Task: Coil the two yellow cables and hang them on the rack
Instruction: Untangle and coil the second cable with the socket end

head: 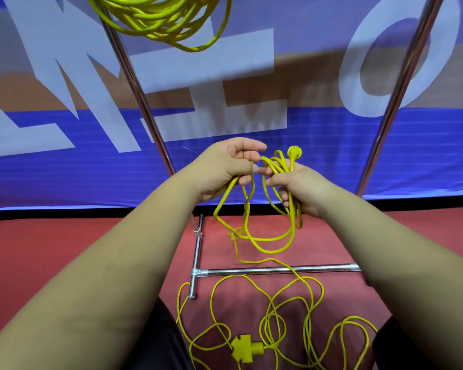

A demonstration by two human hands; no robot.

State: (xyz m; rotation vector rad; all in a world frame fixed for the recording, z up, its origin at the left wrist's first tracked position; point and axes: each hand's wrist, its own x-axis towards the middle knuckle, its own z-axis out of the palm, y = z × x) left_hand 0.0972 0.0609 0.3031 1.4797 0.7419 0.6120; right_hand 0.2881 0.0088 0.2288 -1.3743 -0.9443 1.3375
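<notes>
Cable (277, 164), yellow, thin and round with a smooth glossy jacket, is gathered into a few loose oval loops in front of the rack (142, 102), between its two shiny metal uprights. The right hand (302, 190) is clenched around the top of these loops, fingers curled over the bundled strands. A moulded yellow plug (294, 151) sticks up just above this hand. The left hand (225, 169), just beside the right and nearer the rack's left upright, is half closed. Its lower fingers curl over a single strand while the thumb and forefinger reach out nearly straight toward the bundle. From both hands the loops hang down toward the rack's base crossbar without reaching it.

Below the loops the same cable trails over the chrome crossbar and sprawls in tangled, uneven curls on the dull red floor (64, 249) on the near side of the rack. It ends there in a chunky yellow socket block (242, 349).

A second cable, a tight hanging coil (158, 20) of many yellow turns, hangs high against the rack's left upright. Behind the rack stretches a ribbed blue banner (332, 156) with large white letters.
</notes>
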